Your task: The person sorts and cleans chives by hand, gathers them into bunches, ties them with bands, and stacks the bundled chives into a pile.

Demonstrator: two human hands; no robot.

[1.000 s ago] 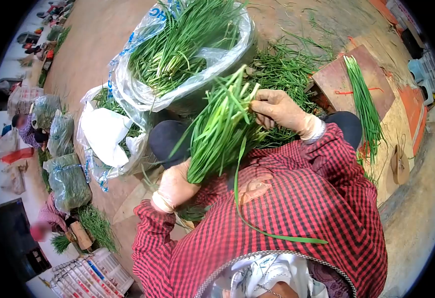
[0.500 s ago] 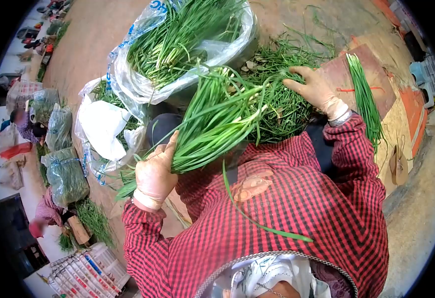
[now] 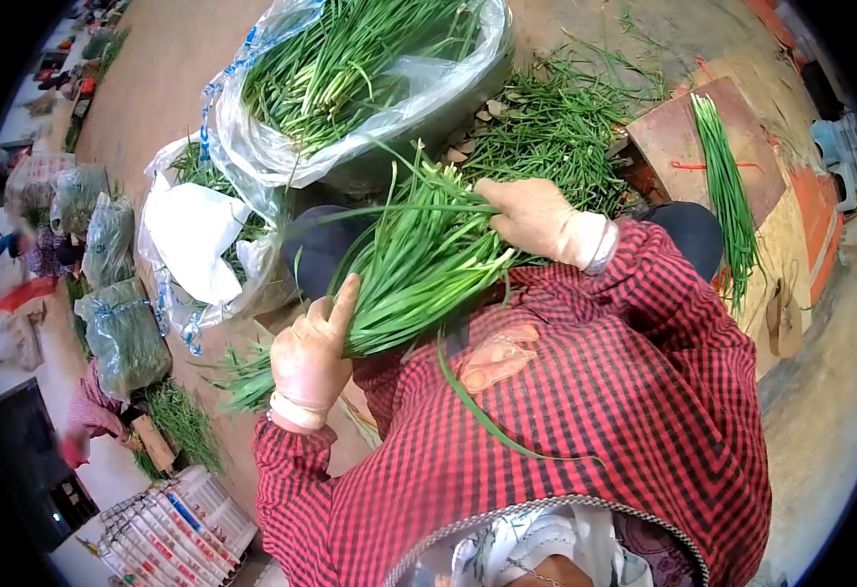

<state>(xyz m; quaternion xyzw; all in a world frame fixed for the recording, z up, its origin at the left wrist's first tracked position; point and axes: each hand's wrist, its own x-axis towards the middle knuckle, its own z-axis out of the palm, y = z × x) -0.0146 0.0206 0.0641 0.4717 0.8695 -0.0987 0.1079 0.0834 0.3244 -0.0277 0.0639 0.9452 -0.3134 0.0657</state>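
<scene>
My gloved left hand (image 3: 313, 357) is closed around the leafy end of a bunch of garlic chives (image 3: 418, 269), its index finger lying along the leaves. The bunch slants across my lap, pale stem ends up and to the right. At those ends my gloved right hand (image 3: 541, 217) has its fingers pinched on a long chive blade; the fingertips are partly hidden. Beyond it lies a heap of loose chive leaves (image 3: 555, 137). A single chive leaf (image 3: 492, 426) hangs on my checked jacket.
A plastic-lined tub (image 3: 487, 73) of chives stands ahead, beside a white bag (image 3: 193, 240). At right, a tied-looking chive bundle (image 3: 722, 186) lies on a board (image 3: 658, 137) with a red tie (image 3: 693, 166). Packed bags (image 3: 125, 338), crates (image 3: 179, 528) and other people are at left.
My right hand has come left from the leaf heap to the bunch's stem ends and closed on a blade. My left hand still holds the bunch.
</scene>
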